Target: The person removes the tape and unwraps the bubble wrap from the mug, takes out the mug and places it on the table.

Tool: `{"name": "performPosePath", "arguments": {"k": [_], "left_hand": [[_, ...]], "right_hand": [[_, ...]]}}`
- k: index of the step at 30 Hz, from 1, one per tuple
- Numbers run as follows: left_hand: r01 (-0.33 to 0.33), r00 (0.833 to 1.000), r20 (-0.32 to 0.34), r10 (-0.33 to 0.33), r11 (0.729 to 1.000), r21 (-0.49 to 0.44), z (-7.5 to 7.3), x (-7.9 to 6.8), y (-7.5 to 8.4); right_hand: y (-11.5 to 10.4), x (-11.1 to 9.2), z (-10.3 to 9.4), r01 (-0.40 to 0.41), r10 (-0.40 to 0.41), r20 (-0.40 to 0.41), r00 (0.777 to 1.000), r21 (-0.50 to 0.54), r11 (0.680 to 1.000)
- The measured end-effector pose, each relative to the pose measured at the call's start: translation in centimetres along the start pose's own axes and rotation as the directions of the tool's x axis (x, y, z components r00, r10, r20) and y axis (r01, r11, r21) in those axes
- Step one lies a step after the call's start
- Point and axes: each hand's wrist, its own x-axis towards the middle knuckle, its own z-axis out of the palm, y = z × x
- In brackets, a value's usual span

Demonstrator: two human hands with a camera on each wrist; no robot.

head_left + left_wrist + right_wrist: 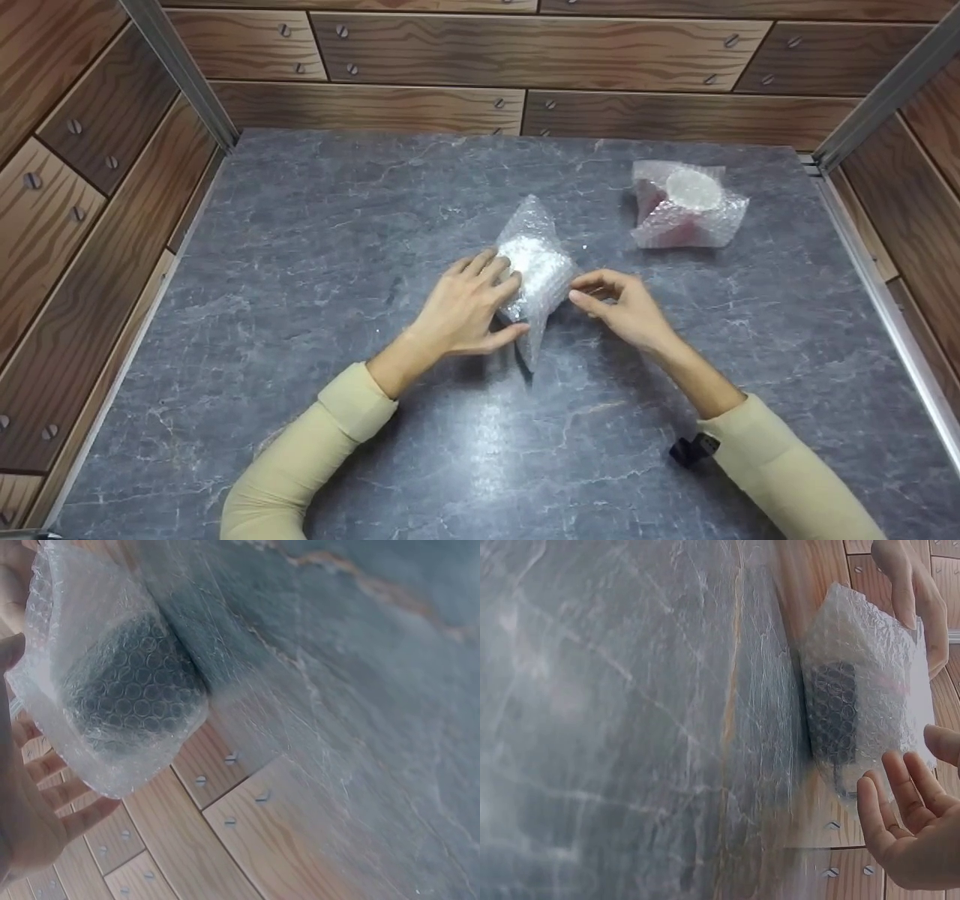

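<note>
A bubble-wrapped bundle [534, 266] lies near the middle of the table, with pointed ends of wrap at the far and near sides. Through the plastic a dark object [127, 690] shows in the left wrist view; its kind is hidden by the bubbles. My left hand [471, 304] rests on the bundle's left side, fingers extended and spread over it. At the right edge, my right hand [626, 309] has its fingertips and thumb close against the wrap. The right wrist view shows that thumb [941, 744] apart from the loosely bent fingers.
Toward the back right stands a second bubble-wrapped item [686, 206], reddish inside, with a round pale top. Metal rails [892, 322] and wood-patterned walls [540, 52] border the grey marbled table [300, 247]. A small black device [694, 450] sits at the right sleeve.
</note>
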Motion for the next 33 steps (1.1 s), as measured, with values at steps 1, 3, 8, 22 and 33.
{"name": "performPosePath", "arguments": {"k": [1, 3, 8, 22, 33], "left_hand": [[0.002, 1.0, 0.001, -0.002, 1.0, 0.001, 0.0, 0.0, 0.0], [0.007, 1.0, 0.005, -0.007, 1.0, -0.003, -0.1, 0.0, 0.1], [0.022, 1.0, 0.004, -0.022, 0.999, -0.031, -0.1, 0.2, 0.2], [0.037, 0.999, -0.035, -0.039, 0.998, -0.053, 0.0, 0.5, 0.5], [0.056, 0.998, -0.022, -0.057, 0.998, -0.038, -0.1, 0.7, 0.6]], "right_hand": [[0.0, 0.0, 0.0, -0.009, 0.009, 0.007, 1.0, 0.013, 1.0], [0.1, 0.2, 0.1, -0.034, 0.033, 0.024, 0.999, 0.041, 0.999], [0.1, 0.4, 0.0, -0.112, 0.103, 0.082, 0.991, 0.109, 0.988], [0.4, 0.8, 0.6, -0.194, 0.154, 0.181, 0.971, 0.226, 0.955], [0.3, 1.0, 1.1, -0.161, 0.111, 0.214, 0.97, 0.232, 0.959]]}}
